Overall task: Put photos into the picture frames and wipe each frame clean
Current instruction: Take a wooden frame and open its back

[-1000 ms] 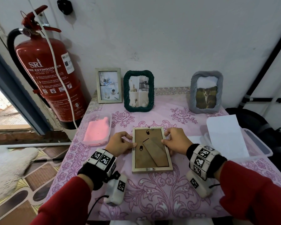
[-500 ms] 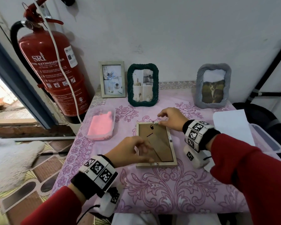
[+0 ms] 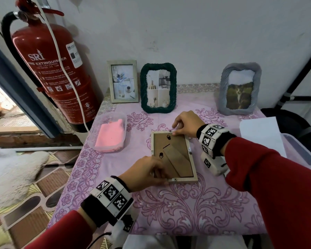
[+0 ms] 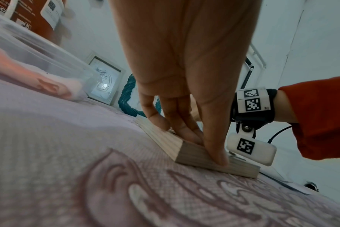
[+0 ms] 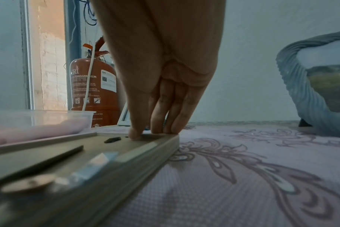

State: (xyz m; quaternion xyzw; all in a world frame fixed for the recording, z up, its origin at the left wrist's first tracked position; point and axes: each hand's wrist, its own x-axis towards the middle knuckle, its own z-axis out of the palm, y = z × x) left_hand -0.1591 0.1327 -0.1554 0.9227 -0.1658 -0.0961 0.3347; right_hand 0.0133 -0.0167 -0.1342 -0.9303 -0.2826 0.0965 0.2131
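Observation:
A pale wooden picture frame (image 3: 176,155) lies face down on the pink flowered tablecloth, its brown backing board and folded stand facing up. My left hand (image 3: 161,175) grips its near left corner: in the left wrist view the fingers (image 4: 184,133) press on the back and the thumb presses the near edge of the frame (image 4: 196,156). My right hand (image 3: 175,131) pinches the far rail. In the right wrist view its thumb (image 5: 136,132) sits on the backing by a small black turn clip, fingers behind the frame (image 5: 130,155).
Three framed photos stand along the wall: a pale one (image 3: 123,80), a dark green one (image 3: 158,88), a grey one (image 3: 239,88). A clear tub with a pink cloth (image 3: 110,135) sits left of the frame. White paper (image 3: 260,133) lies over a clear box (image 3: 298,153) at right. A fire extinguisher (image 3: 48,69) hangs at left.
My left hand slid from the frame's left side down to its near left corner. My right hand went from the right side up to the far edge.

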